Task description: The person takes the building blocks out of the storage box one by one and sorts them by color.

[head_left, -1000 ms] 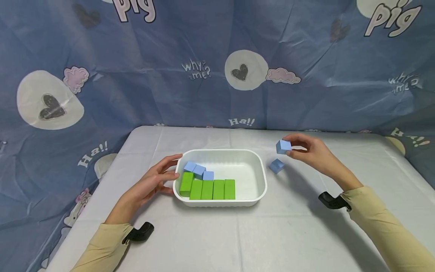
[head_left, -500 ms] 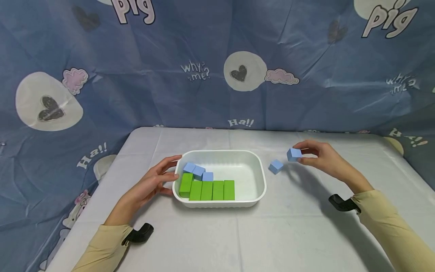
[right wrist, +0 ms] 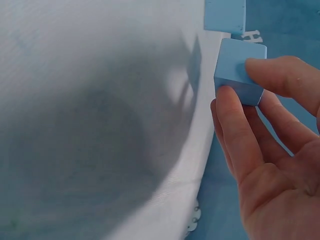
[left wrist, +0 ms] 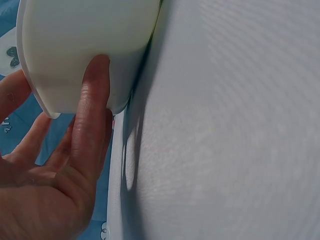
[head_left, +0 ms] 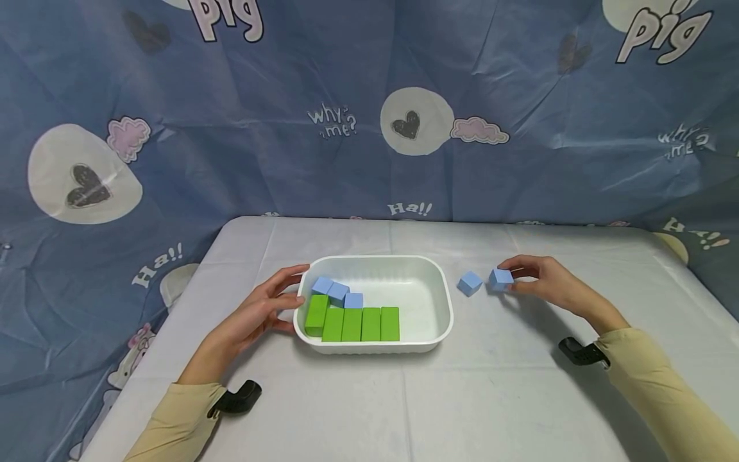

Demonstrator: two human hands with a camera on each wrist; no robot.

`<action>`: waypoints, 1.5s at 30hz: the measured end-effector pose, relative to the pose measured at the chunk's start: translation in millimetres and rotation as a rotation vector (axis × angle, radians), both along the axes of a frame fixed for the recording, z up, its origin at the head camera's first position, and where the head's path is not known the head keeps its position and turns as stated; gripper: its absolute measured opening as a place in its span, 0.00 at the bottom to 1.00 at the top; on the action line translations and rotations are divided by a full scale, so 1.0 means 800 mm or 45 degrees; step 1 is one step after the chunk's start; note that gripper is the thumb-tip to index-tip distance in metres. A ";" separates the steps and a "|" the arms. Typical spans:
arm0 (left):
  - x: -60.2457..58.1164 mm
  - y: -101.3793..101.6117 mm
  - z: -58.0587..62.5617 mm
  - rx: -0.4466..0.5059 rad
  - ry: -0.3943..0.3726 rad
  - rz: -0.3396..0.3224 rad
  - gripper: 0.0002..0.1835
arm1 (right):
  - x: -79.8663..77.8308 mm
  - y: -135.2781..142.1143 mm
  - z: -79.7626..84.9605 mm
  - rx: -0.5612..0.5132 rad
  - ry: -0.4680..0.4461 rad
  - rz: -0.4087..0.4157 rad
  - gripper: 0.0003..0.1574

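A light-blue cube [head_left: 500, 280] is pinched between thumb and fingertips of my right hand [head_left: 545, 289], low over the table and a little right of a second blue cube [head_left: 469, 283]. In the right wrist view the pinched cube [right wrist: 240, 70] shows clearly, with the other cube [right wrist: 225, 15] just past it. My left hand [head_left: 254, 314] touches the left end of a white tray [head_left: 424, 343], its fingers fairly straight. One finger lies along the tray's outer wall [left wrist: 60, 55] in the left wrist view.
Inside the tray, a row of several green blocks [head_left: 352, 324] lies along the near side. Several blue cubes [head_left: 337, 293] sit behind them at the left. A white cloth [head_left: 358, 404] covers the table, and a patterned blue curtain [head_left: 323, 167] hangs behind.
My right hand has moved the pinched cube right and then down, from above and beyond the loose cube to beside it. The left hand and tray stay put.
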State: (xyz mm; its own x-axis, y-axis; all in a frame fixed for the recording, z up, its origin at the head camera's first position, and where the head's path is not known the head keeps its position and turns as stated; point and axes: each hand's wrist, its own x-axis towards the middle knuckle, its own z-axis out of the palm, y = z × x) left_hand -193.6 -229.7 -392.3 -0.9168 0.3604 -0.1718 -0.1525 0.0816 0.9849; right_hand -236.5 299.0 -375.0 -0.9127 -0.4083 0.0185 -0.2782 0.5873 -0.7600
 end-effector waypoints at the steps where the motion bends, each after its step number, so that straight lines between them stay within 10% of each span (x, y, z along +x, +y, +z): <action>1: 0.000 0.000 0.000 -0.001 -0.001 0.000 0.36 | 0.000 0.001 -0.002 -0.002 -0.008 -0.002 0.24; 29: 0.001 -0.001 -0.001 -0.006 0.003 -0.002 0.35 | 0.008 0.015 -0.007 -0.042 0.029 -0.013 0.26; 45: -0.001 0.001 0.000 -0.006 0.008 -0.002 0.35 | 0.015 -0.005 0.019 -0.211 0.307 -0.153 0.20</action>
State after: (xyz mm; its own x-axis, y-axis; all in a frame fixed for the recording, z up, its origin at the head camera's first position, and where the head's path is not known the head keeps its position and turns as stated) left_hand -194.1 -229.0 -392.4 -0.9172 0.3613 -0.1679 -0.1463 0.0865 0.9854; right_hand -224.2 294.8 -360.0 -0.9156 -0.2708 0.2973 -0.3978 0.5010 -0.7686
